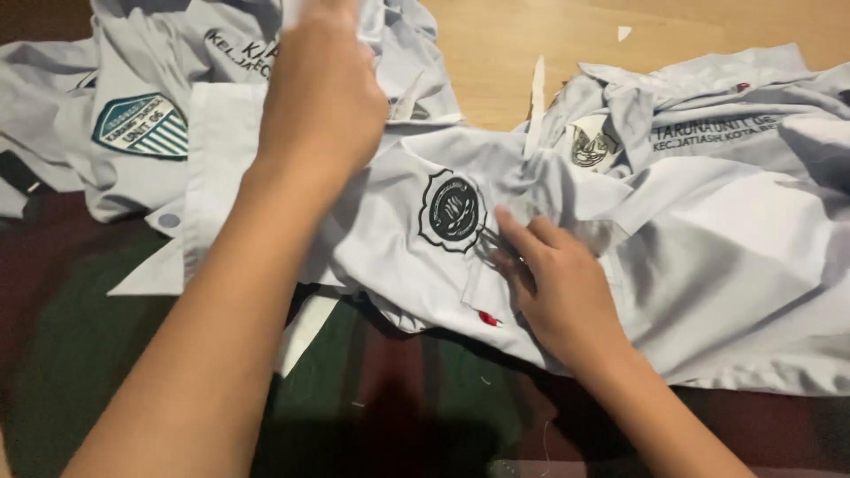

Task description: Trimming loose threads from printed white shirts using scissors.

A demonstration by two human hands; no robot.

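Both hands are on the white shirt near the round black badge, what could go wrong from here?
The right hand seems to work a thin metal tool, maybe scissors, beside the black badge; it might nick the white shirt. The left hand pulling the cloth could shift the badge. More shirts overlap, so layers may catch.

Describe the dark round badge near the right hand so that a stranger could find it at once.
Start from the heap of white shirts on the dark cloth. On the middle shirt, just left of the right hand, sits the round black badge with a scalloped outline. The neighbouring badges differ: one a teal striped shield, the other a pale crest.
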